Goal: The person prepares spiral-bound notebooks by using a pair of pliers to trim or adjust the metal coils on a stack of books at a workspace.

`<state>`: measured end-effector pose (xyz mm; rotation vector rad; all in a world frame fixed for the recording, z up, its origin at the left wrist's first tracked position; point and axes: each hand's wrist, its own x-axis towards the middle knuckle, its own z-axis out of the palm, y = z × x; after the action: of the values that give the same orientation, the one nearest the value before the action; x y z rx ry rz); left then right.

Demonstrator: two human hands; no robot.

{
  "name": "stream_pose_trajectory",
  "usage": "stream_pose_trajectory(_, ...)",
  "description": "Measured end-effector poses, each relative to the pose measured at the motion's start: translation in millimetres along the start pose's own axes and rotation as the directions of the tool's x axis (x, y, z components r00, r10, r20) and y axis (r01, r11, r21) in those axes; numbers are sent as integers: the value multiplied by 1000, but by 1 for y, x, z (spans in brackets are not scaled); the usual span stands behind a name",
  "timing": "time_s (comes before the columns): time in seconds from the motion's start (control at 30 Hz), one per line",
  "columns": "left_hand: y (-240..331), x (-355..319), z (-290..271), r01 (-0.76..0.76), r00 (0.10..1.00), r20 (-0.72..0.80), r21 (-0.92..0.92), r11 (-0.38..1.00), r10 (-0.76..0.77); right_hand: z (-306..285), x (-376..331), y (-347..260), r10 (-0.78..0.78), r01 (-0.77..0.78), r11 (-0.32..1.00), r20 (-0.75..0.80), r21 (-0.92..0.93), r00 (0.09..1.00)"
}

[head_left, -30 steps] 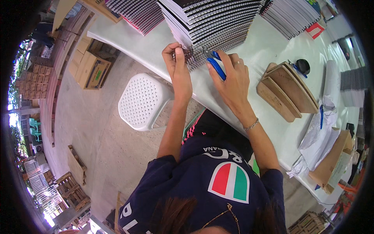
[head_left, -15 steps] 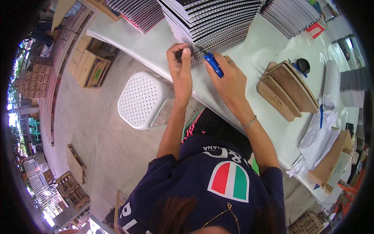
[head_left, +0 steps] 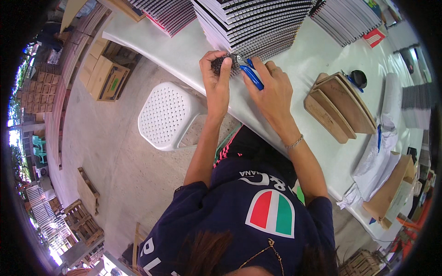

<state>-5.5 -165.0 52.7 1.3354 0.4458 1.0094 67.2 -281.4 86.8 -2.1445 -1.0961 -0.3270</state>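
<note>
A dark tangle of what looks like binding wire (head_left: 219, 65) sits in my left hand (head_left: 217, 87), pinched between thumb and fingers. My right hand (head_left: 272, 89) is closed around a pair of blue-handled pliers (head_left: 252, 77). The jaws meet the right side of the wire bundle; whether they grip a strand is too small to tell. Both hands are above the near edge of the white table, just in front of a tall stack of wire-bound notebooks (head_left: 260, 27). The stack's black spines face me.
More bound notebooks (head_left: 343, 20) stand at the back right. Brown wooden boards (head_left: 338, 108) and a dark round object (head_left: 357, 78) are on the white table (head_left: 294, 92). Crumpled white wrapping (head_left: 375, 152) lies farther right. A white plastic stool (head_left: 165, 116) stands left of me.
The left hand has shifted slightly right with the wire bundle. The pliers' handles look more spread, and their jaws show more clearly beside the bundle.
</note>
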Motion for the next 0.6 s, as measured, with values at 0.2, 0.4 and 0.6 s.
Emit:
stream_pose_trajectory(0.2, 0, 0, 2, -14, 998, -57, 49, 999, 17, 0, -8, 0, 88, -88, 990, 2, 112, 996)
stream_pose_trajectory(0.4, 6, -1, 8, 83, 983, -131, -329, 941, -132, 1, -9, 3, 2, -2, 1000, -45, -9, 999)
stream_pose_trajectory(0.6, -6, -6, -4, 60, 998, 25, -51, 997, -59, 6, -8, 0, -10, 10, 1000, -53, -11, 999)
